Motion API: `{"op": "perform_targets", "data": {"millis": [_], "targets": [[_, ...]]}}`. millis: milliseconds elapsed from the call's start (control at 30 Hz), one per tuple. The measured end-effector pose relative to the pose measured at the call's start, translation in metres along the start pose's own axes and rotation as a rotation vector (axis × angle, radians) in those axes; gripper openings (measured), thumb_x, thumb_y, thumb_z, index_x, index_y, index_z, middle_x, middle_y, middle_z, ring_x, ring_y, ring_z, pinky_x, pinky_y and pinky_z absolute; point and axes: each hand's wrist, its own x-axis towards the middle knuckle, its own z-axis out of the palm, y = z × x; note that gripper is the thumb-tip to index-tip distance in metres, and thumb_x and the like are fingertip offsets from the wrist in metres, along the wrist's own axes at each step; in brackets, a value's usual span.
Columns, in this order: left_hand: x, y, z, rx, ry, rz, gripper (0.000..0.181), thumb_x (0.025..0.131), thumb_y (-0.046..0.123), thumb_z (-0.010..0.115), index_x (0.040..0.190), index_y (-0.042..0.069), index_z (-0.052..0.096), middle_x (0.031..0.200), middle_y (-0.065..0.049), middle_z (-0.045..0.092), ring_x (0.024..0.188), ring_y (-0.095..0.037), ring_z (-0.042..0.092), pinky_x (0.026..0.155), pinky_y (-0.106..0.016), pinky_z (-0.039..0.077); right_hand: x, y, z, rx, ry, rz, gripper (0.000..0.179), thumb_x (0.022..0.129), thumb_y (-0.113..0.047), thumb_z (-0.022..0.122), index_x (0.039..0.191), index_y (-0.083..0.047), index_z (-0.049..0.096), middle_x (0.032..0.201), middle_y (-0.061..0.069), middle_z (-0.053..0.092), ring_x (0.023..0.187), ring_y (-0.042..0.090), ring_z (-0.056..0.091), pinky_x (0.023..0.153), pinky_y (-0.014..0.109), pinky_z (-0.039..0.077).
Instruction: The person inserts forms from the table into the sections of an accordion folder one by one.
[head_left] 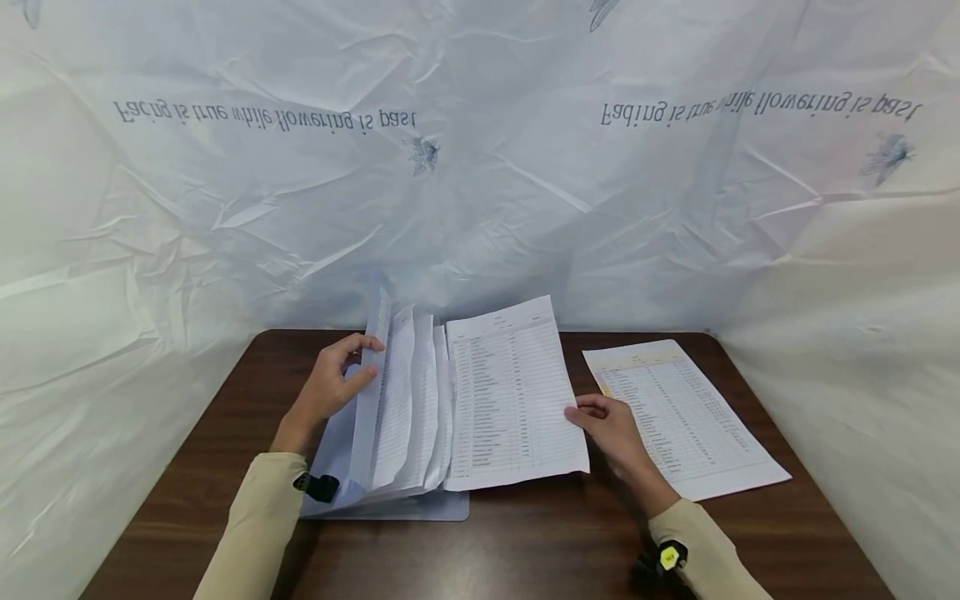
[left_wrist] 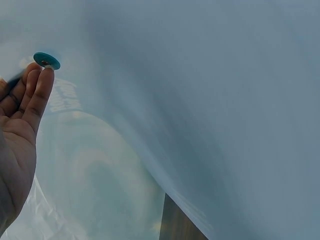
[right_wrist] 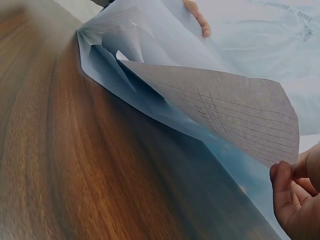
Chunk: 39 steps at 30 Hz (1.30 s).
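A translucent blue document folder (head_left: 339, 446) stands propped open on the table, several printed pages (head_left: 397, 408) fanned inside it. My left hand (head_left: 333, 375) grips the folder's raised edge between thumb and fingers. In the left wrist view a teal snap button (left_wrist: 47, 60) shows at the tips of that hand's fingers, beside the folder's smooth side. My right hand (head_left: 615, 429) pinches the right edge of a printed table sheet (head_left: 517, 392), which reaches out of the folder to the right. In the right wrist view this sheet (right_wrist: 235, 112) bends above the folder's lower blue panel.
Another printed sheet (head_left: 697, 425), with a yellowish header band, lies flat on the right of the dark wooden table (head_left: 555, 542). Pale plastic sheeting (head_left: 495, 208) with printed lettering hangs behind the table and along both sides.
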Motion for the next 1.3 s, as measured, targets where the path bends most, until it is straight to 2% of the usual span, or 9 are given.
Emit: {"op": "perform_targets", "data": {"millis": [300,533,700,800,933,1033,1233,1300], "targets": [[0.001,0.002,0.001,-0.011,0.014,0.0,0.03,0.086,-0.005,0.069,0.116,0.0,0.068,0.116,-0.015,0.068,0.095,-0.016,0.056,0.081,-0.017,0.047,0.001,0.002,0.01,0.036,-0.007,0.007,0.027,0.094,-0.009,0.072,0.117,0.006,0.071,0.104,0.016,0.073,0.085,0.015,0.068,0.072,0.025,0.054],[0.001,0.005,0.002,-0.007,0.015,-0.014,0.028,0.086,-0.009,0.067,0.114,-0.006,0.066,0.114,-0.02,0.067,0.093,-0.015,0.054,0.08,-0.014,0.044,0.001,0.0,0.014,0.06,-0.014,0.011,0.027,0.094,-0.008,0.072,0.118,0.006,0.071,0.104,0.017,0.073,0.085,0.016,0.068,0.071,0.026,0.055],[0.004,0.025,0.0,-0.019,0.006,-0.005,0.025,0.084,-0.014,0.064,0.109,-0.014,0.064,0.109,-0.028,0.066,0.09,-0.019,0.054,0.078,-0.013,0.044,0.001,0.0,0.016,0.08,-0.009,0.021,0.027,0.093,-0.007,0.073,0.116,0.006,0.071,0.102,0.016,0.073,0.083,0.015,0.068,0.07,0.025,0.055],[0.007,0.039,-0.003,-0.019,-0.004,0.001,0.024,0.084,-0.013,0.063,0.108,-0.016,0.063,0.108,-0.029,0.065,0.09,-0.02,0.055,0.078,-0.014,0.045,0.001,0.0,0.016,0.096,-0.012,0.018,0.027,0.093,-0.007,0.073,0.116,0.007,0.071,0.102,0.017,0.074,0.083,0.015,0.068,0.07,0.025,0.055],[0.008,0.045,-0.006,-0.022,-0.014,0.001,0.025,0.085,-0.011,0.063,0.11,-0.015,0.063,0.11,-0.029,0.065,0.091,-0.021,0.056,0.079,-0.016,0.047,0.0,-0.001,0.017,0.121,-0.019,0.024,0.028,0.094,-0.007,0.073,0.117,0.009,0.07,0.102,0.017,0.074,0.084,0.014,0.068,0.071,0.025,0.055],[0.007,0.041,-0.005,-0.023,-0.018,-0.008,0.025,0.085,-0.011,0.063,0.11,-0.016,0.063,0.11,-0.029,0.065,0.092,-0.023,0.056,0.08,-0.015,0.047,0.0,-0.003,0.018,0.148,-0.026,0.04,0.029,0.094,-0.007,0.072,0.119,0.009,0.069,0.102,0.016,0.074,0.083,0.013,0.068,0.07,0.025,0.055],[0.002,0.009,-0.001,-0.015,-0.01,-0.009,0.028,0.085,-0.01,0.064,0.113,-0.012,0.064,0.114,-0.026,0.066,0.094,-0.02,0.055,0.08,-0.017,0.047,0.002,-0.002,0.019,0.178,-0.04,0.064,0.031,0.095,-0.006,0.071,0.12,0.01,0.067,0.101,0.015,0.074,0.082,0.013,0.067,0.069,0.028,0.055],[0.001,0.003,0.0,-0.007,-0.01,-0.005,0.03,0.085,-0.009,0.065,0.115,-0.008,0.065,0.115,-0.023,0.066,0.095,-0.017,0.054,0.08,-0.021,0.048,0.003,-0.001,0.02,0.174,-0.042,0.069,0.03,0.095,-0.007,0.071,0.12,0.009,0.067,0.101,0.014,0.074,0.082,0.013,0.067,0.07,0.029,0.055]]}}
